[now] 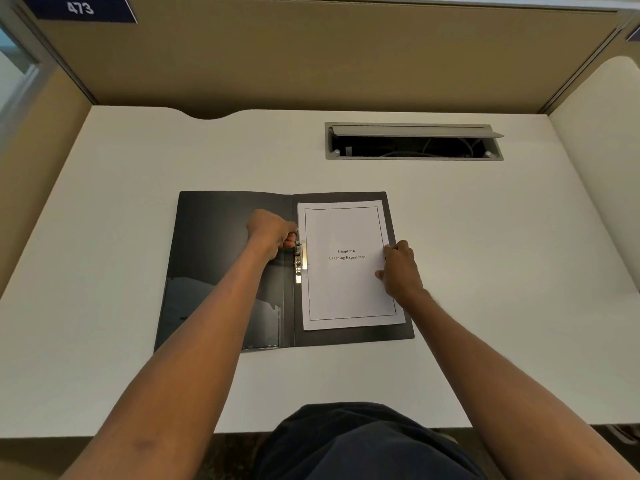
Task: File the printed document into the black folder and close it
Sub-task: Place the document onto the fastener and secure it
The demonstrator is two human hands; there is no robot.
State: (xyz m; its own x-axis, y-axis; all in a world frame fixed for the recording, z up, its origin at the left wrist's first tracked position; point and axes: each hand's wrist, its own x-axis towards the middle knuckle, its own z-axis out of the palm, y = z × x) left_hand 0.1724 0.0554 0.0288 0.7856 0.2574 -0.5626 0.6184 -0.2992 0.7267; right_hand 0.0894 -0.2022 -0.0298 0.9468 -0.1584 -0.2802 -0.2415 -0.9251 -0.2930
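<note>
From the head camera, a white tabletop (485, 237) fills a study carrel walled by tan partition panels (311, 57) at the back and both sides. A dark blue plate (81, 8) at the upper left reads 473. Set into the tabletop toward the back right is a grey cable hatch (414, 142), its lid propped open over a dark recess with wires inside.

The black folder (221, 265) lies open and flat near the middle of the tabletop, a clear pocket on its left inner cover. The printed document (346, 289), its title page reading "Chapter 6 Learning Experience", rests on the folder's right half, its left edge beneath the metal clip (300, 259) at the spine.

The left hand (272, 232) is curled at the clip, its fingers clenched around the clip's upper end. The right hand (400, 268) lies on the document's right edge, fingers bent and pressing the paper down rather than clasping it.
</note>
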